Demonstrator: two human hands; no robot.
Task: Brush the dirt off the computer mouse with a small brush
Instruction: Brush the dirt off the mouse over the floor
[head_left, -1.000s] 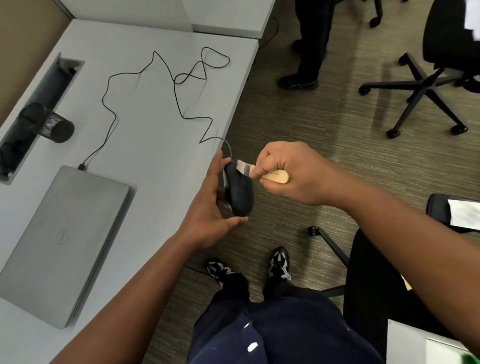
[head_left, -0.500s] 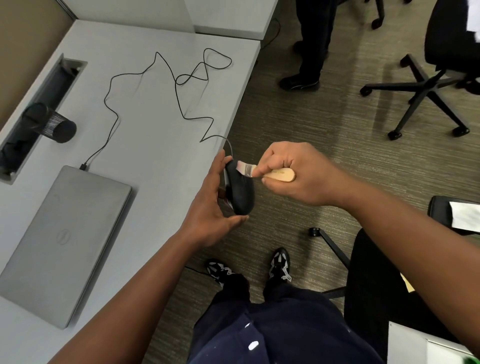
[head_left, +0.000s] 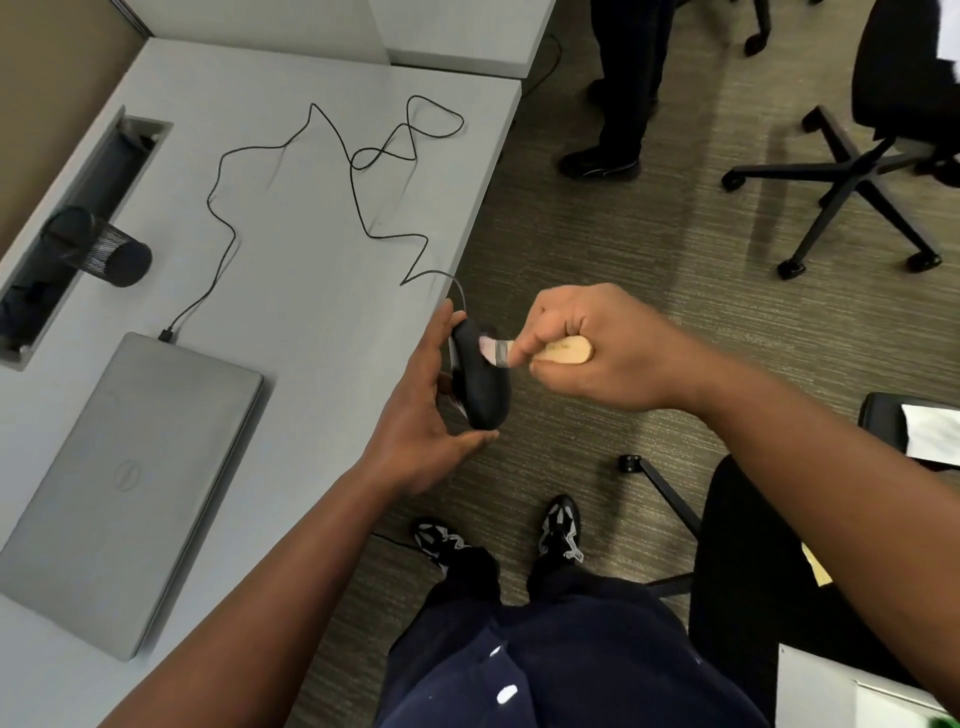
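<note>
A black wired computer mouse (head_left: 480, 387) is held on edge just off the desk's right edge, above the carpet. My left hand (head_left: 421, 410) grips it from the left, thumb under its lower end. My right hand (head_left: 592, 345) grips a small brush (head_left: 563, 351) with a pale wooden handle and a metal band. Its light bristles touch the upper part of the mouse's back. The mouse cable (head_left: 358, 161) loops over the desk to the laptop.
A closed grey laptop (head_left: 119, 483) lies on the grey desk (head_left: 291, 291), with a black mesh cup (head_left: 98, 247) on its side beside a cable slot. Another person's legs (head_left: 618, 104) stand at the far desk corner. Office chairs (head_left: 852, 171) stand on the carpet at right.
The brush has moved a little down and left across the mouse's back. The left hand keeps the mouse in nearly the same place.
</note>
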